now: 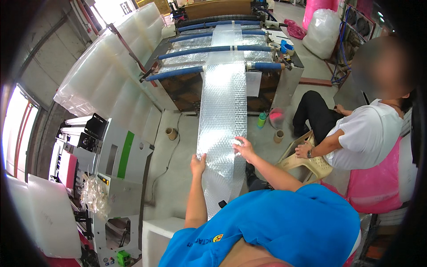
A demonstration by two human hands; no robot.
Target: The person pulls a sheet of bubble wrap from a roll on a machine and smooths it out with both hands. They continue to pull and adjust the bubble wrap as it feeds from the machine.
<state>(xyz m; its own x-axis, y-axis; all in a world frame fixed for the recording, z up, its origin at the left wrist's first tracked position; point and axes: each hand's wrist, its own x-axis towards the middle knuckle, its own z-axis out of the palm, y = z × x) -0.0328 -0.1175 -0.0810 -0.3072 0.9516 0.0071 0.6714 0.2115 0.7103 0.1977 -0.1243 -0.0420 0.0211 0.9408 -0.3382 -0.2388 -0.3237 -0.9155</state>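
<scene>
While your fingers pinch strip edges, web hangs between both hands. Left hand [198,163]: fingers closed on left edge of bubble wrap strip [222,111]. Right hand [243,148]: fingers spread, gripping right edge, slightly higher up. Strip runs from your hands up over floor gap to machine [222,58], passing under blue rollers [213,49]. Seated person [356,129] on beige plastic chair [307,162], well right of strip. Grey cabinet with green stripe [124,155] left of you.

Blue short-sleeved shirt [284,222], small yellow chest logo, bare forearms
</scene>
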